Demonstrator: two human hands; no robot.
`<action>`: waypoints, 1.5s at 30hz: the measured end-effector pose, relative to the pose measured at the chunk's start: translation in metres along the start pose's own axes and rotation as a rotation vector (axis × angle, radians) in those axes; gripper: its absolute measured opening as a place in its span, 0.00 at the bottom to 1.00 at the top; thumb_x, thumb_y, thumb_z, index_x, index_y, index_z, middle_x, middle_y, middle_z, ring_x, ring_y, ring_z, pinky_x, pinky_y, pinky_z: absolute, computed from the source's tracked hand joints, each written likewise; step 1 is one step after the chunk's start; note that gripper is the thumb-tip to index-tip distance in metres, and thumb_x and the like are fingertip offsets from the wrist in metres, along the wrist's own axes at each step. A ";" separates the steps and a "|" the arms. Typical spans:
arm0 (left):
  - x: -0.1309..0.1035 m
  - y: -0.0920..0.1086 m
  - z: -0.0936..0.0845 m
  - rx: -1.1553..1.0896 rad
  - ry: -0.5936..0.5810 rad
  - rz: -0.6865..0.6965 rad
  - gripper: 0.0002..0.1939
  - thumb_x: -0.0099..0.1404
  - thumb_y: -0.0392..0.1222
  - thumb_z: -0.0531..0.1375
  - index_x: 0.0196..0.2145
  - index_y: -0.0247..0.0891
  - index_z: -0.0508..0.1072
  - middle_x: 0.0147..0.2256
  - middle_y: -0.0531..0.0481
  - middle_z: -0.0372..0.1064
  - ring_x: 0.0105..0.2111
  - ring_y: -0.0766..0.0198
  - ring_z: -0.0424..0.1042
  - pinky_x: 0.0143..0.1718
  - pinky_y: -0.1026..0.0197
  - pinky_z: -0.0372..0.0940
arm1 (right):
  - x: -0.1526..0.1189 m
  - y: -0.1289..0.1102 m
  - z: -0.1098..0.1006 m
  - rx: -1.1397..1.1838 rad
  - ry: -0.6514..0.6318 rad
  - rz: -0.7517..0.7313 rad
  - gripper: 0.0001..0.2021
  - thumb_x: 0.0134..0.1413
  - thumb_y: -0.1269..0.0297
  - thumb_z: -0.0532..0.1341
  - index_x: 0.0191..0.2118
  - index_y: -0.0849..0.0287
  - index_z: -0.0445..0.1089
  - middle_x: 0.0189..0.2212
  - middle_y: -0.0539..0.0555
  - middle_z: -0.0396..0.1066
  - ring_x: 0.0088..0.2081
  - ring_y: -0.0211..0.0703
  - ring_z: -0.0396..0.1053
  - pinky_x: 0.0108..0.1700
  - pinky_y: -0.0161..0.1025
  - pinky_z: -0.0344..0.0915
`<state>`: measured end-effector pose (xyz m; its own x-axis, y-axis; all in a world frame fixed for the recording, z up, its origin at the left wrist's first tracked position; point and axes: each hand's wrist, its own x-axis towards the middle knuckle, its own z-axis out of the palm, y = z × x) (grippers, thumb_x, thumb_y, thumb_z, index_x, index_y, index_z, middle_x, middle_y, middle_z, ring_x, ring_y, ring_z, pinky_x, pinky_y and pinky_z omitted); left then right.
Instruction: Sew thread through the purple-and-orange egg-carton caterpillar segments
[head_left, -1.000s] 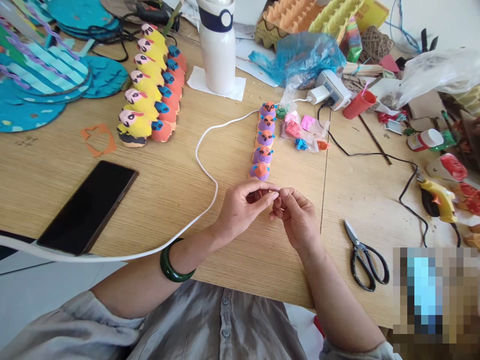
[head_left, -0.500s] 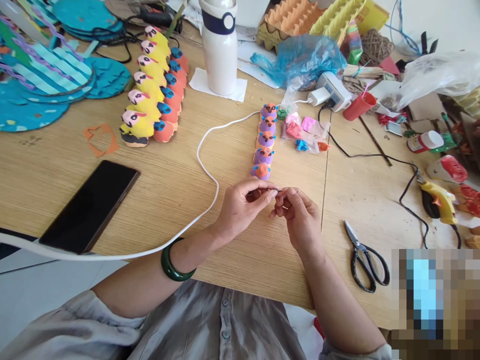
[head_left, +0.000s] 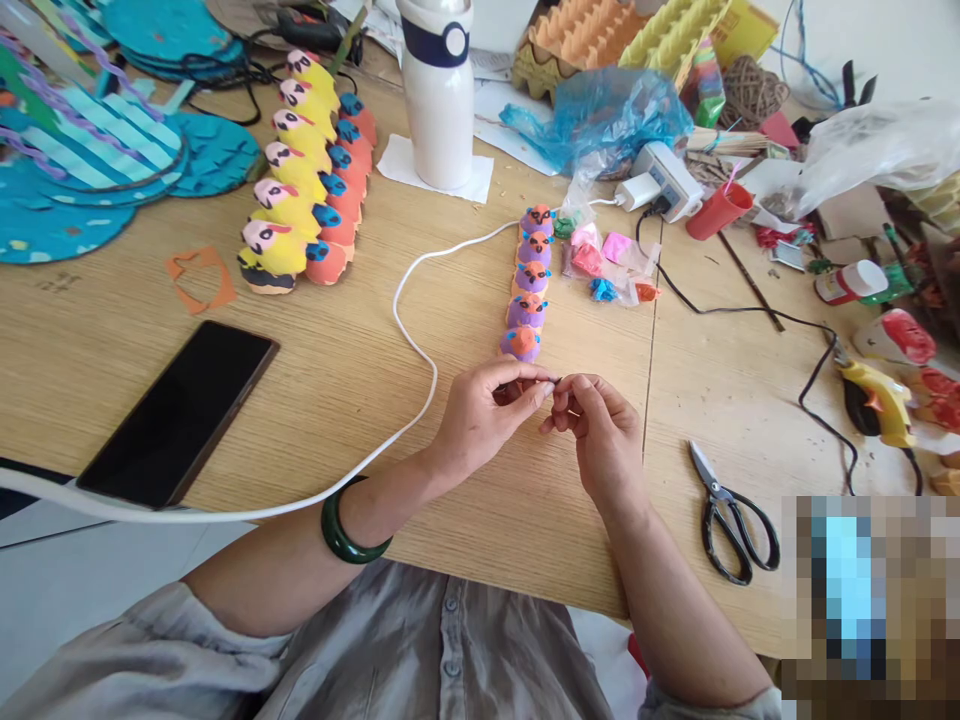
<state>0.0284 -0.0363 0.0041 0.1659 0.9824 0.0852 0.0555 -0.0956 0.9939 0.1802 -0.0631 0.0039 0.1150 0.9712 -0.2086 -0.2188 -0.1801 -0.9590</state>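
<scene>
My left hand (head_left: 480,410) and my right hand (head_left: 604,430) meet fingertip to fingertip above the table. Between the pinched tips shows a tiny dark bit (head_left: 556,380), too small to name, and both hands are closed on it. Just beyond my left fingers lies a purple strip of egg-carton bumps (head_left: 525,313) with orange faces, blue ears and dark markings; the nearest face bears no dark markings that I can see. Beside the strip rest several lumps of coloured clay, among them a pink lump (head_left: 587,260) and a blue lump (head_left: 602,290), partly on clear plastic.
Scissors (head_left: 731,515) lie to the right, and a yellow-handled tool (head_left: 874,400) farther off. A phone (head_left: 180,412) sits at left, with a white cable (head_left: 420,350) crossing the table. A white bottle (head_left: 441,110) stands behind, beside yellow and orange painted bumps (head_left: 289,205).
Hardly anything differs. My fingertips have shifted very slightly around the tiny dark bit, while both hands stay in the same place.
</scene>
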 end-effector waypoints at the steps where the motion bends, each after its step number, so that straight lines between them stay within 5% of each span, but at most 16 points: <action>1: 0.000 0.000 0.000 -0.001 0.000 0.001 0.06 0.65 0.39 0.65 0.36 0.38 0.83 0.34 0.48 0.81 0.32 0.65 0.75 0.32 0.65 0.69 | 0.000 0.000 0.000 -0.001 -0.001 0.001 0.14 0.63 0.53 0.65 0.31 0.56 0.75 0.27 0.47 0.68 0.25 0.32 0.65 0.30 0.34 0.68; 33: 0.000 0.002 -0.001 0.017 0.003 -0.010 0.06 0.65 0.37 0.64 0.37 0.36 0.83 0.32 0.50 0.79 0.28 0.69 0.71 0.29 0.68 0.65 | -0.003 -0.003 0.003 -0.153 0.032 -0.091 0.12 0.62 0.56 0.65 0.31 0.57 0.73 0.27 0.47 0.70 0.25 0.32 0.69 0.30 0.34 0.68; 45: 0.000 0.007 -0.001 -0.166 -0.012 -0.148 0.11 0.66 0.43 0.63 0.40 0.35 0.84 0.34 0.46 0.79 0.28 0.69 0.69 0.24 0.66 0.59 | -0.002 -0.001 0.004 -0.153 0.045 -0.085 0.11 0.62 0.55 0.65 0.33 0.57 0.75 0.27 0.47 0.71 0.24 0.32 0.66 0.30 0.34 0.69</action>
<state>0.0273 -0.0371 0.0106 0.1796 0.9818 -0.0623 -0.0821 0.0781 0.9936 0.1765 -0.0645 0.0062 0.1708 0.9766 -0.1307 -0.0568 -0.1227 -0.9908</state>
